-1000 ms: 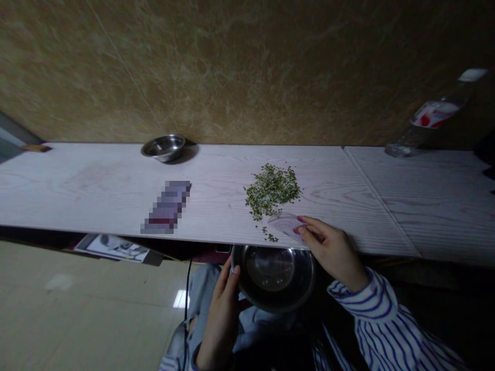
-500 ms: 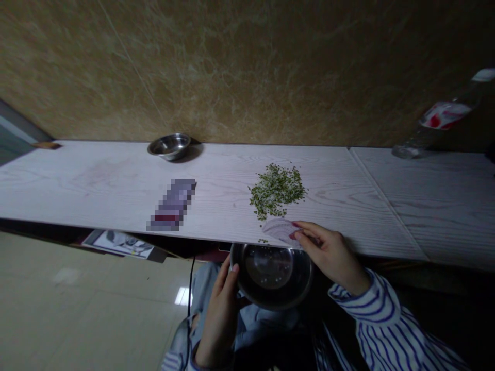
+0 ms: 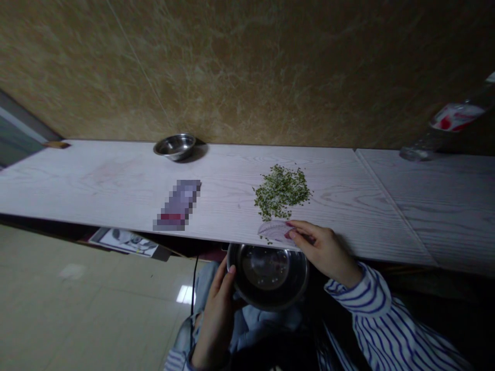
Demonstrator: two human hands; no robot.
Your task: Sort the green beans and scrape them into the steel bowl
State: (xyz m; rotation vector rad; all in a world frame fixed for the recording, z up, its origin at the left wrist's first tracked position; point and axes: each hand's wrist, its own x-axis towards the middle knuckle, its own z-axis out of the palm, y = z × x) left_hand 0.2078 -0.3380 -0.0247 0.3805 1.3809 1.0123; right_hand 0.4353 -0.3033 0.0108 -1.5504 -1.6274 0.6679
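My left hand (image 3: 217,301) grips the left rim of a steel bowl (image 3: 236,291), held just below the table's front edge, thumb over the rim. A few small pale grains lie in that bowl. My right hand (image 3: 319,247) pinches a thin, pale, see-through half-round sheet (image 3: 274,230), its exact kind unclear, low over the table near the edge. Beyond it spreads a loose heap of small green grains (image 3: 282,190) mixed with white ones. A few green grains lie by the sheet, close to the table edge.
On the pale wooden table (image 3: 224,196) a small steel bowl (image 3: 175,148) stands near the wall. A blurred-out flat object (image 3: 180,205) lies to the left of the grains. At the far right is a clear bottle (image 3: 456,117). An open drawer (image 3: 129,242) shows under the table.
The sheet in my right hand has shifted slightly left and flatter toward the table edge. The whole view has moved a little. My left hand still holds the bowl.
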